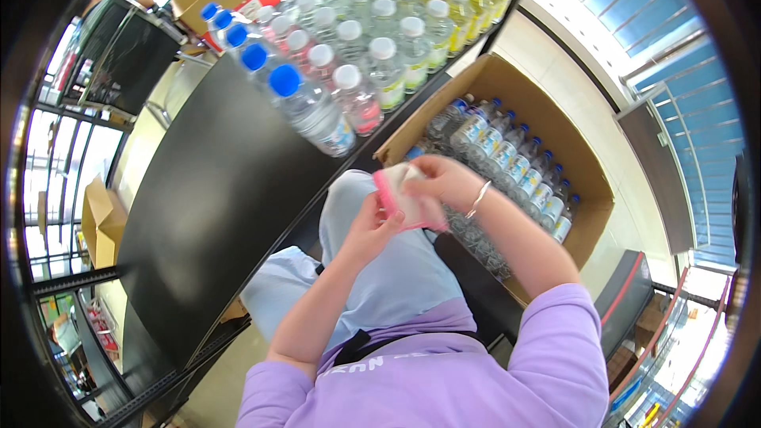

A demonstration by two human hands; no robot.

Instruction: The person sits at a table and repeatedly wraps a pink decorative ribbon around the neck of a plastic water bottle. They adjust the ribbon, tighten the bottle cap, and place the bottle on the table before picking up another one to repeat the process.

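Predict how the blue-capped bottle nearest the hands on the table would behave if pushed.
The bottle might tip if pushed near its blue cap, being tall and narrow. Once down, it would probably roll, as it looks round.

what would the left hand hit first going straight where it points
The left hand would first meet the pink-and-white item it holds; beyond, probably the cardboard box, though depth is unclear.

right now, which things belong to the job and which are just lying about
Job in hand:
pink-and-white item, held by left hand and right hand

Seemingly lying about:
blue-capped bottles
white-capped bottles
black table
open cardboard box
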